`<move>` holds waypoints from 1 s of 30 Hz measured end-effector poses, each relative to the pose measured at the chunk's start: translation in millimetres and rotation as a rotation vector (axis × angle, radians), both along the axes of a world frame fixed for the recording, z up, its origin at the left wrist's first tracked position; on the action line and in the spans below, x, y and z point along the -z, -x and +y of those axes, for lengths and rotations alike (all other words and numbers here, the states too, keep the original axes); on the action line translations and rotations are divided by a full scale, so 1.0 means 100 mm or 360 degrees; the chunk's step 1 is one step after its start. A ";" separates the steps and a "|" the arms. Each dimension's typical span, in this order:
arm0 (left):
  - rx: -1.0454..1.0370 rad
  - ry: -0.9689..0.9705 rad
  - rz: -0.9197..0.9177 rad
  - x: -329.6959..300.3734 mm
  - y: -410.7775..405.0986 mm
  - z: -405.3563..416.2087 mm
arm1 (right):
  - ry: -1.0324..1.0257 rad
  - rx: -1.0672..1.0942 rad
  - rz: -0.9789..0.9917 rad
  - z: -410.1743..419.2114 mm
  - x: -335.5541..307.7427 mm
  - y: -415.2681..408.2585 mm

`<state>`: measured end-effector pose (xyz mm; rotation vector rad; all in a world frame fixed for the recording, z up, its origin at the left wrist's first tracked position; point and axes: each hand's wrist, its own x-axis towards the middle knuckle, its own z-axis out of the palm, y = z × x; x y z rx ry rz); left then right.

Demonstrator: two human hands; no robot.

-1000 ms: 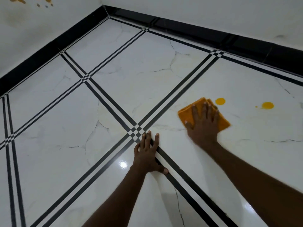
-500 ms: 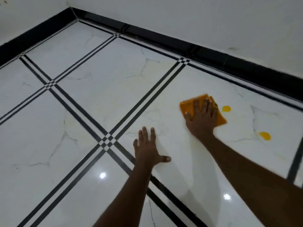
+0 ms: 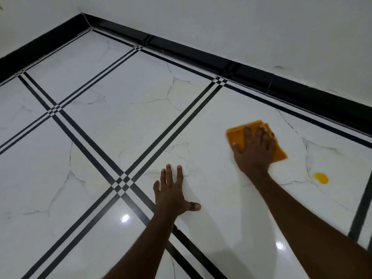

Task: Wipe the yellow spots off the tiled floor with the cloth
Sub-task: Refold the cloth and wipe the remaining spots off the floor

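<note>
— Flat-handed is how we have the cloth (image 3: 237, 135): our right hand (image 3: 254, 152) presses down on it with straight, spread fingers, nothing curled round it. It lies on the white tile to the right, past the midline toward the far wall.

— And what changed in the last second?

— Two yellow spots showed a moment ago, one just beside the cloth's far right corner. Now we see only one yellow spot (image 3: 320, 178), to the right of our wrist and nearer to us than the cloth. We judge the cloth slid over the first spot and either took it up or covers it; we cannot tell which until the cloth moves on.

— So one left?

— At least the one in view, and it lies apart from the cloth.

— Our left hand (image 3: 171, 195)?

— Spread open, palm flat on the tiled floor (image 3: 120, 121) near the crossing of black lines, bracing us.

— Any containers?

— None visible. Only the black skirting (image 3: 201, 55) along the far wall.
</note>
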<state>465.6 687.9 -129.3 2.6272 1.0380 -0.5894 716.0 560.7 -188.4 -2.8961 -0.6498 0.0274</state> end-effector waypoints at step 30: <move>0.0468 0.0076 -0.0082 0.13 -0.47 -0.75 | 0.0085 0.0093 0.0030 -1.25 -0.04 -0.26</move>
